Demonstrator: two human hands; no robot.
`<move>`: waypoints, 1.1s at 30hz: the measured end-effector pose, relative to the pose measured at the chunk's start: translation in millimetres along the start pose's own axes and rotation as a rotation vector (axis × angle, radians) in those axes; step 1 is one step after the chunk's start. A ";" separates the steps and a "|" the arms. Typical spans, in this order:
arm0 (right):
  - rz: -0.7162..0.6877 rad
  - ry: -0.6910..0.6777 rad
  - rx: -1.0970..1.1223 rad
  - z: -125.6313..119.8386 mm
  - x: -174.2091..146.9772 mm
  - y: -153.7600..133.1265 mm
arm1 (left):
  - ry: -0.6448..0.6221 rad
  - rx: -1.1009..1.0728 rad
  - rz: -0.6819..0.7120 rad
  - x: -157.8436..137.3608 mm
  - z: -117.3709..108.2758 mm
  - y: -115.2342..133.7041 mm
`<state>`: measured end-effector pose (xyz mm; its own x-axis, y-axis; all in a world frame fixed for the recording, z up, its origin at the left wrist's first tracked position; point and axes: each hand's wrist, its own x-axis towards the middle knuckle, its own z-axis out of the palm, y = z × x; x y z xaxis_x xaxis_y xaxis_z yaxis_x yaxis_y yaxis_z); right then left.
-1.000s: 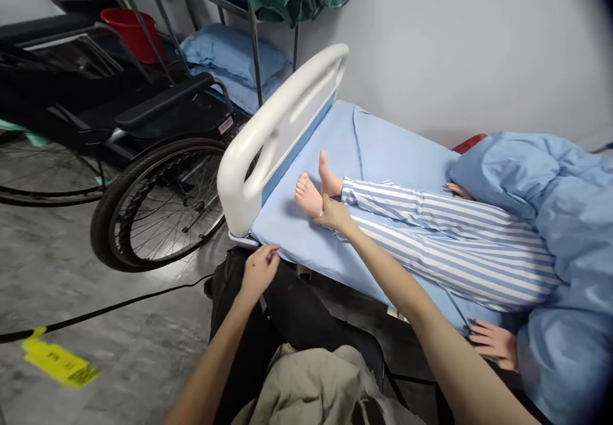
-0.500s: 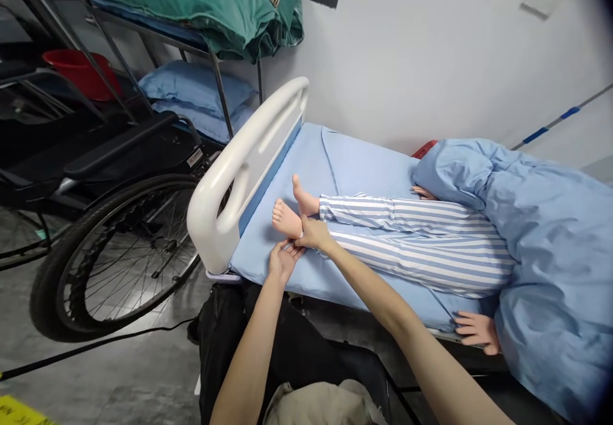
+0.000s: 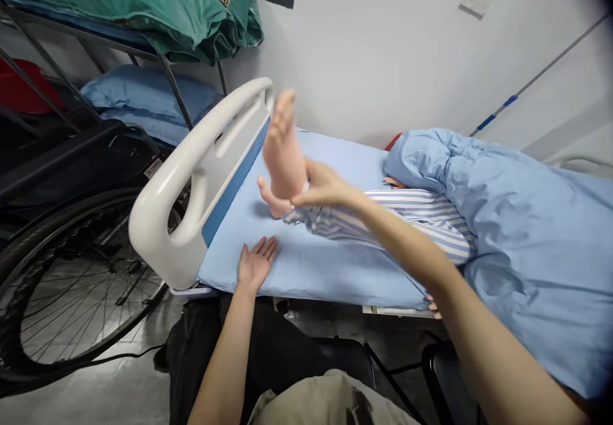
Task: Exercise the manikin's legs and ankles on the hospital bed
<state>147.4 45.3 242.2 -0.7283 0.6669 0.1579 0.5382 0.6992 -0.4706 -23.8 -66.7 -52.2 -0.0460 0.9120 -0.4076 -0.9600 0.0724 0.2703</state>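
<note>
Blue sheeting [image 3: 330, 272] adjoins the footboard [image 3: 191, 147]. Near that, the right hand [image 3: 328, 186] clasps a raised foot [image 3: 286, 160]; the left hand [image 3: 256, 265] is open, empty.

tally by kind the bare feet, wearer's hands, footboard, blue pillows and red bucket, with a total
Bare feet (raised foot, lower foot): 2
Wearer's hands (left hand, right hand): 2
White footboard: 1
Blue pillows (upper pillow, lower pillow): 2
Red bucket: 1
Total: 8

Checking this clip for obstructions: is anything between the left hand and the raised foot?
Nothing visible stands between the left hand and the raised foot. The other foot appears just below the raised one, but seems to lie farther back. The right hand holds the raised leg.
</note>
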 end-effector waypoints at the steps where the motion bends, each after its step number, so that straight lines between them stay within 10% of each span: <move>1: -0.025 0.067 0.023 -28.6 0.1 -2.2 | -0.006 0.010 0.011 -0.7 0.4 -0.2; 5: -0.043 0.249 0.027 -116.7 -8.1 -13.5 | 0.002 0.000 0.059 -0.2 0.9 -3.0; 8: -0.051 0.274 0.015 -128.4 -12.7 -17.5 | 0.006 -0.013 0.082 0.8 1.3 -4.7; 23: 0.236 -0.328 -0.219 175.1 -7.7 20.4 | 0.034 -0.055 -0.015 2.4 -1.4 0.1; 33: 0.230 -0.269 -0.286 205.7 -9.9 36.0 | 0.008 -0.068 -0.029 2.2 -1.4 0.9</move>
<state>86.7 10.8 45.2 -0.6404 0.7486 -0.1717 0.7666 0.6093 -0.2026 -25.2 -65.3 -54.1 -0.0200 0.9066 -0.4216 -0.9776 0.0707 0.1983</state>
